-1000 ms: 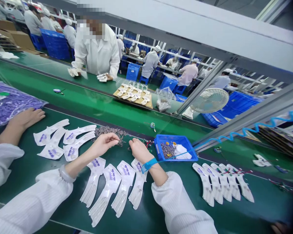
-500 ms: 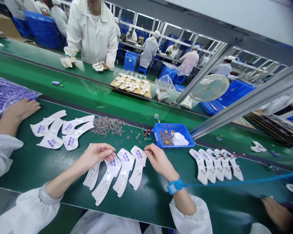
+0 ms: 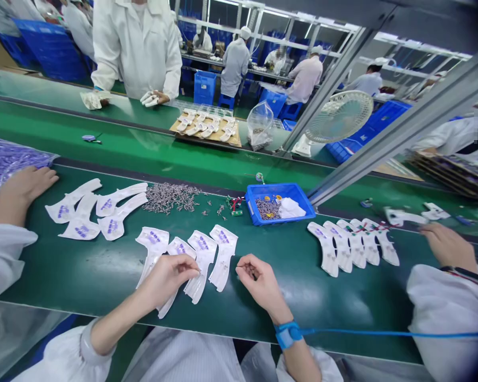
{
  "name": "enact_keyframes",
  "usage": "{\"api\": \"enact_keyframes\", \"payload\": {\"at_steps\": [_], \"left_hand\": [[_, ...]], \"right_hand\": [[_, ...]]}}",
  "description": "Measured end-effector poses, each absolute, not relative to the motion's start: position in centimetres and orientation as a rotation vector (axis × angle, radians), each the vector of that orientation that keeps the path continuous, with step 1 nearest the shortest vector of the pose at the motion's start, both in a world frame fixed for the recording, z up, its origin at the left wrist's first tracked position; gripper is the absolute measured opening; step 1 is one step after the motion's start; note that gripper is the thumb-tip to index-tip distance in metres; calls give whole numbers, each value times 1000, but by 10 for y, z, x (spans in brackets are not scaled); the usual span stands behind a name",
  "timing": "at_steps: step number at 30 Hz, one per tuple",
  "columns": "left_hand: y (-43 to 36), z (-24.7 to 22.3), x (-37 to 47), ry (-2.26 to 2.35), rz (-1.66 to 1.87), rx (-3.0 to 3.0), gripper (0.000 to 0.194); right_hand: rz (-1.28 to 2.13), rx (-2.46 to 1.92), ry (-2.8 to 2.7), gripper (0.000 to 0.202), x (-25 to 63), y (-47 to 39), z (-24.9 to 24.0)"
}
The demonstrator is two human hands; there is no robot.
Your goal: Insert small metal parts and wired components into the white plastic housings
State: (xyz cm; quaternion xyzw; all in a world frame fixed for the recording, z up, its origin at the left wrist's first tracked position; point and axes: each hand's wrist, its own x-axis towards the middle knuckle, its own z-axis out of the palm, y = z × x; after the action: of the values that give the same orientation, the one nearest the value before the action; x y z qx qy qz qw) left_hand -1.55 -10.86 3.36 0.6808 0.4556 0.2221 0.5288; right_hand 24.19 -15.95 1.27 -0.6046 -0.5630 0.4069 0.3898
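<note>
Four curved white plastic shell halves lie in a row before me, with purple film on their wide ends. My left hand (image 3: 171, 278) is pinched, its fingertips over the third white shell half (image 3: 203, 245); what they hold is too small to make out. It partly covers the second shell half (image 3: 179, 246), while the first shell half (image 3: 153, 239) is at its left. To the right of the fourth shell half (image 3: 224, 249), my right hand (image 3: 261, 284) is curled closed, with small metal parts (image 3: 253, 271) showing inside the fingers. A blue wrist strap (image 3: 289, 334) with a cord circles my right wrist.
Loose small metal parts (image 3: 171, 197) form a pile behind the row, beside a blue tray (image 3: 279, 219). More shell halves (image 3: 112, 225) lie left, others with wires (image 3: 344, 249) right. Co-workers' hands rest at left (image 3: 26, 185) and right (image 3: 448, 246). A metal post (image 3: 382, 143) slants across.
My left hand has moved right and down, from the second shell half to the third. My right hand has moved down off the fourth shell half's edge. The view has tilted down.
</note>
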Motion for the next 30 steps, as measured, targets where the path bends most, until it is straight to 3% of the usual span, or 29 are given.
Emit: {"api": "enact_keyframes", "payload": {"at_steps": [5,30], "left_hand": [[-116,29,-6,992,548,1981,18],[-112,39,16,957,169,2560,27]], "right_hand": [[1053,-1518,-1322,20,239,-157,9],[983,-1440,-1401,18,241,-159,2]]}}
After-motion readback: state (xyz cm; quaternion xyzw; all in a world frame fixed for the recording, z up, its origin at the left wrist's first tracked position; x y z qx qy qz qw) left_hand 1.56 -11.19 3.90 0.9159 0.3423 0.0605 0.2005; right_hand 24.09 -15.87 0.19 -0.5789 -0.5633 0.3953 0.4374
